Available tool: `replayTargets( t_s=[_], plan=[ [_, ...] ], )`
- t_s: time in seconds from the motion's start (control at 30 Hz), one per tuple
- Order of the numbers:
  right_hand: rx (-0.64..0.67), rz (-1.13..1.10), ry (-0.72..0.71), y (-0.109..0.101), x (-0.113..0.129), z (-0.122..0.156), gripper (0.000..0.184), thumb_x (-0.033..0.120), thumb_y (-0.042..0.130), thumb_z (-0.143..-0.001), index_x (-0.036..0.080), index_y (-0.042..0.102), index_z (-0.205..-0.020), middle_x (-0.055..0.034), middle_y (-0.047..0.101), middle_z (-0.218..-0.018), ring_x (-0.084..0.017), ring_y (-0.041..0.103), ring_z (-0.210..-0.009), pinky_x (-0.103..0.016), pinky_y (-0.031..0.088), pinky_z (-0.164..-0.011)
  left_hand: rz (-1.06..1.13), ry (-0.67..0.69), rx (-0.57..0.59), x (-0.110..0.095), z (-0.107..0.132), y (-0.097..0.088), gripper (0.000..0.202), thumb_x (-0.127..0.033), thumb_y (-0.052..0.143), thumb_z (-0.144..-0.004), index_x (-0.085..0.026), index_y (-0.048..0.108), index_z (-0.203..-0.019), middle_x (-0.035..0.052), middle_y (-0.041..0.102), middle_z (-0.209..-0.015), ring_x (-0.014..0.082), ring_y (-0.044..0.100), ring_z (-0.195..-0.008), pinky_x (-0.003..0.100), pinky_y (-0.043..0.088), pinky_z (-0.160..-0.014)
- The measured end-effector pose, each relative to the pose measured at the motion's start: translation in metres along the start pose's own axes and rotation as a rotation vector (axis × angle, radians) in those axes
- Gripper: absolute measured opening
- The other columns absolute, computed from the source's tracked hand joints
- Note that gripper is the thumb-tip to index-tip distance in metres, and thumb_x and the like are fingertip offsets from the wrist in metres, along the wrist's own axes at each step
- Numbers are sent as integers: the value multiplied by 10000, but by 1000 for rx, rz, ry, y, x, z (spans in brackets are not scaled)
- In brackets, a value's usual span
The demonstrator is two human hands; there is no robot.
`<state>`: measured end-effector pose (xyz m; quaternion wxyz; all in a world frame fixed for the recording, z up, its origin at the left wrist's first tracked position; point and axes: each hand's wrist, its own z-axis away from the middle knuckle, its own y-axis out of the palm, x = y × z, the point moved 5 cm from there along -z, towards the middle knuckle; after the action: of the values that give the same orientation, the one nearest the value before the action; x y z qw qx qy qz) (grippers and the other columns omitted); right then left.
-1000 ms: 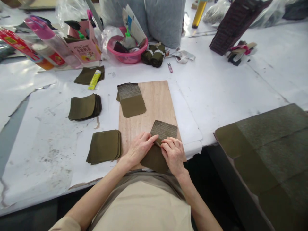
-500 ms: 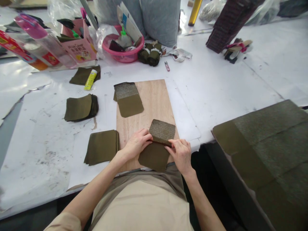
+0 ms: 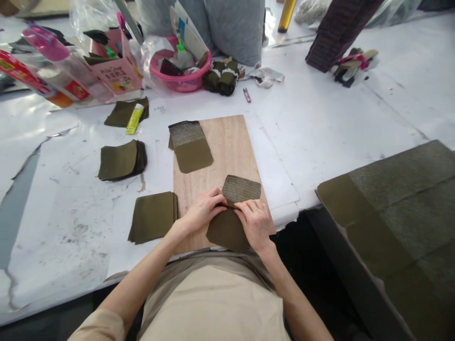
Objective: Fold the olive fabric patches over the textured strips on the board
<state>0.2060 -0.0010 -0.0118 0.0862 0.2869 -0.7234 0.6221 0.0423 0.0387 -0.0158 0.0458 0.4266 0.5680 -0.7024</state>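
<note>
An olive-green fabric piece with a grey textured upper part lies at the front right of a wooden board. A raised fold runs across its middle. My left hand pinches that fold at its left end. Close beside it, my right hand grips the same fold with thumb and fingers, covering the fold's right end. Farther back on the board rests another two-tone piece, with part of one more showing beneath it.
Left of the board are a stack of olive pieces, a second stack and a yellow tube. Behind stand a pink basin and small pink snips. Large olive sheets lie at the right.
My right hand has slid left along the fold, from its right end to near my left hand. My left hand keeps its place on the fold.
</note>
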Motion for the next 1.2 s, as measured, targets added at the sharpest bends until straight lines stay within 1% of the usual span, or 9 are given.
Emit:
replayTargets(
  t_s=[0.17, 0.27, 0.33, 0.47, 0.6, 0.7, 0.83, 0.97, 1.2],
  plan=[
    [-22, -19, 8, 1, -3, 2, 130, 271, 576, -929, 237, 678, -1001, -33, 654, -914, -193, 516, -917, -333, 373, -816, 94, -16, -105, 6, 6, 2, 131, -286, 547, -932, -200, 642, -956, 37, 583, -984, 164, 567, -927, 303, 480, -839],
    [-38, -44, 14, 1, -4, 2, 127, 272, 582, -925, 235, 686, -988, -34, 649, -904, -190, 513, -909, -328, 386, -817, 127, 5, -176, 7, 7, 0, 175, -272, 502, -957, -196, 659, -953, 37, 606, -944, 149, 588, -885, 281, 493, -804],
    [-53, -61, 20, 1, -4, 2, 134, 275, 579, -926, 233, 692, -983, -32, 647, -894, -186, 512, -897, -323, 396, -813, 106, 34, -199, 6, 8, -1, 191, -265, 490, -963, -189, 665, -947, 39, 616, -920, 142, 594, -854, 269, 498, -773],
    [-77, -80, 34, 0, -6, 2, 149, 248, 571, -928, 235, 714, -969, -31, 642, -869, -180, 511, -879, -310, 410, -795, -3, 106, -201, 6, 9, 1, 201, -246, 465, -972, -186, 657, -967, 46, 631, -928, 146, 594, -856, 275, 499, -766],
    [-71, -70, 26, 0, -7, 2, 190, 209, 574, -923, 269, 725, -1021, -29, 636, -866, -175, 508, -870, -305, 412, -792, -47, 140, -193, 9, 11, 4, 204, -215, 444, -974, -189, 645, -992, 51, 631, -951, 146, 591, -873, 278, 502, -769],
    [-55, -46, 24, 1, -6, 2, 229, 201, 574, -922, 305, 720, -1065, -26, 629, -872, -174, 504, -871, -306, 408, -796, -110, 173, -180, 10, 14, 4, 226, -193, 419, -975, -190, 635, -1040, 61, 625, -988, 156, 584, -911, 291, 507, -788],
    [-40, -25, 19, 4, -6, 2, 234, 206, 590, -912, 322, 721, -1067, -23, 627, -891, -175, 498, -877, -309, 403, -801, -210, 218, -153, 8, 17, 5, 238, -180, 418, -971, -186, 608, -1114, 67, 610, -1040, 170, 565, -951, 300, 512, -808],
    [-40, -15, 16, 5, -7, 3, 230, 206, 595, -910, 327, 721, -1060, -21, 621, -893, -173, 491, -876, -308, 397, -793, -227, 223, -151, 8, 17, 5, 251, -168, 418, -965, -201, 602, -1132, 60, 604, -1048, 168, 566, -958, 299, 517, -817],
    [-30, 12, 8, 3, -5, 2, 250, 217, 587, -919, 352, 706, -1093, -13, 620, -901, -171, 481, -873, -310, 374, -780, -217, 188, -143, 12, 18, 9, 263, -144, 415, -957, -201, 597, -1139, 57, 602, -1071, 168, 563, -977, 301, 518, -825]
  ],
)
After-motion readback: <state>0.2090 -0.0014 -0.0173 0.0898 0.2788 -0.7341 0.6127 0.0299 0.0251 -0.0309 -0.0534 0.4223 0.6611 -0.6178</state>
